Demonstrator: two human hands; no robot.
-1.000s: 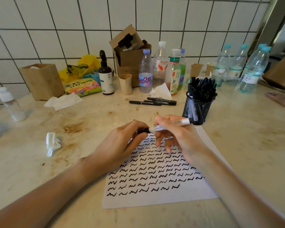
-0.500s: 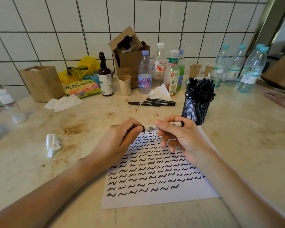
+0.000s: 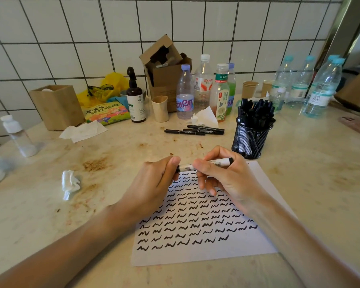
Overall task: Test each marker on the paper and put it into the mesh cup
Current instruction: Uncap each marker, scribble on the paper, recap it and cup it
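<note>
A white-barrelled marker [image 3: 218, 162] lies level between both hands, above the top of the paper [image 3: 197, 252]. My right hand [image 3: 227, 179] grips its barrel with thumb and fingers. My left hand [image 3: 154, 183] pinches the marker's left end, where the black cap is hidden under my fingers. The paper is covered with several rows of black squiggles. The black mesh cup [image 3: 250, 140] stands just beyond my right hand, packed with several black markers. Three black markers [image 3: 193, 130] lie on the counter behind my hands.
A crumpled tissue [image 3: 70, 183] lies left of the paper. Several bottles [image 3: 185, 94], a brown pump bottle [image 3: 135, 96], cardboard boxes [image 3: 166, 80], paper cups [image 3: 250, 89] and a snack bag [image 3: 106, 113] line the tiled wall. A pink phone [image 3: 357, 125] lies at far right.
The marker has shifted left in my right hand and its left end has gone into my left fingers; the two hands have come closer together.
</note>
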